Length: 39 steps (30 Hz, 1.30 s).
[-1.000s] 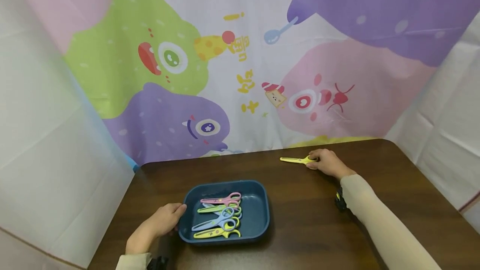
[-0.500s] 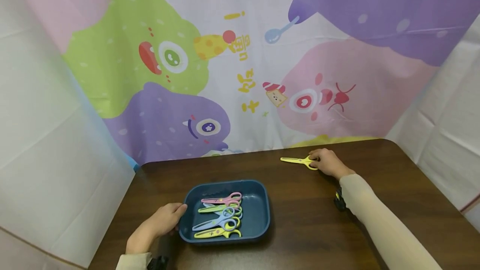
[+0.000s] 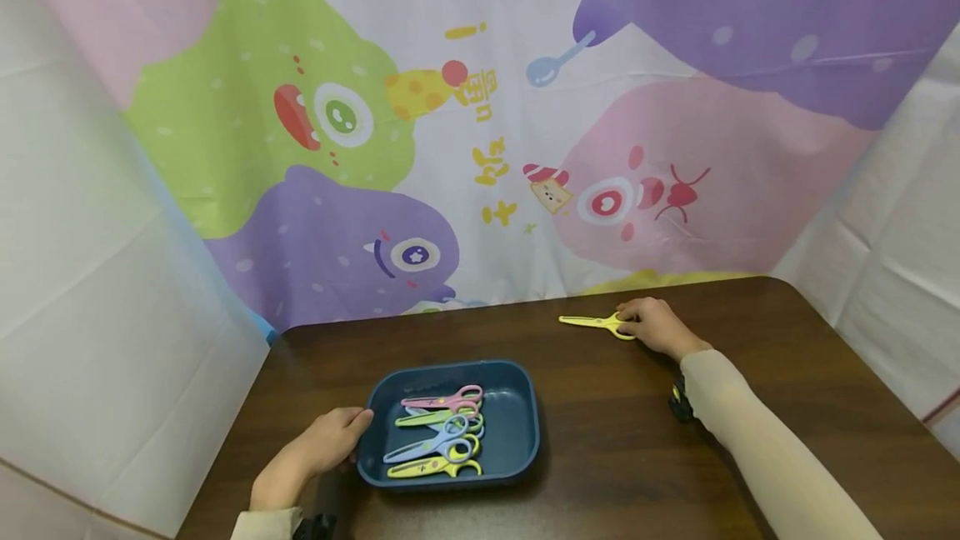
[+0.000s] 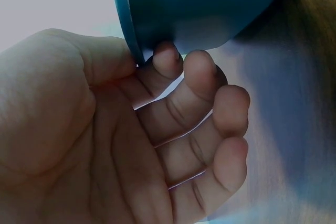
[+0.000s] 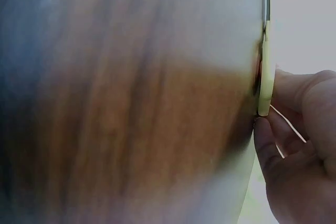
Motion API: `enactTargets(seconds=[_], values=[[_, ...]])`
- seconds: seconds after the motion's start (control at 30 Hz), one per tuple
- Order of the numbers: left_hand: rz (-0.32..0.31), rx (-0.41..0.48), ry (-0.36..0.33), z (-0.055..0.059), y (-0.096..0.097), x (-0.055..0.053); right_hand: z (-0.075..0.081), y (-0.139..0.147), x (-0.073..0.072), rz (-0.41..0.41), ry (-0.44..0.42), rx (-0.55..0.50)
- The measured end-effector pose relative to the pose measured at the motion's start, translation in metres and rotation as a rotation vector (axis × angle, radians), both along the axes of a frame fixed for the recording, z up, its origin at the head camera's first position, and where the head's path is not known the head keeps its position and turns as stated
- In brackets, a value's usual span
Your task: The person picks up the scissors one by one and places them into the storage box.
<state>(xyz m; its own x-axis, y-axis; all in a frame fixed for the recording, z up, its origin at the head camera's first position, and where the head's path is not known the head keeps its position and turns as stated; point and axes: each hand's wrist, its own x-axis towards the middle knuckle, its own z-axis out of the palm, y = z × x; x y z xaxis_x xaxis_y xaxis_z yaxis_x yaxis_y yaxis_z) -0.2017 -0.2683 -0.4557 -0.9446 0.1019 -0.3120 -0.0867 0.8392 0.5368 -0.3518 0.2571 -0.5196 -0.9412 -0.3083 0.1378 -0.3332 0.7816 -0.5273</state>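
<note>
My left hand holds the left end of a dark blue plastic tray. In the left wrist view the thumb sits on the tray's rim while the fingers curl below it. Inside the tray lie several scissors: a pink pair, a green pair, a light blue pair and a yellow pair, overlapping at their handles. Toward the table's far edge, my right hand pinches the handle of another yellow pair of scissors, its blades pointing left. The right wrist view shows that handle edge-on at the fingertips.
The brown wooden table has rounded far corners. A cartoon-printed curtain hangs right behind its far edge, with white cloth at both sides.
The fingers of my right hand have shifted slightly on the yellow scissors, so more of the handle loop shows than a second ago. The left hand and tray stay put.
</note>
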Motion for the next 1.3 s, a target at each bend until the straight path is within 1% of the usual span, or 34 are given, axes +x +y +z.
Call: enactTargets(seconds=[0.17,0.4,0.6,0.77,0.83,1.0,1.13,1.3], values=[[-0.005,0.003,0.011,0.0006,0.0,-0.0009,0.0018,-0.0004,-0.0001,0.005,0.023,-0.001],[-0.018,0.015,0.022,-0.0022,-0.0009,0.001,0.0002,-0.0013,0.0003,0.037,0.04,0.06],[-0.028,0.034,0.031,-0.0029,-0.0025,0.0021,-0.002,-0.0015,0.0,0.039,0.039,0.044],[-0.027,0.043,0.024,-0.0017,-0.0032,0.0019,-0.0039,-0.0011,-0.0018,0.049,0.09,0.044],[-0.026,0.044,0.02,-0.0015,-0.003,0.0018,-0.004,-0.0006,-0.0024,0.048,0.096,0.048],[-0.027,0.048,0.019,-0.0027,-0.0034,0.0016,-0.0018,-0.001,-0.0009,0.026,0.032,0.041],[-0.016,0.05,0.017,-0.0038,-0.0042,0.0013,0.0007,-0.0026,0.0007,0.021,0.004,0.042],[-0.015,0.052,0.014,-0.0042,-0.0045,0.0006,0.0031,-0.0044,-0.0008,-0.002,-0.053,0.034]])
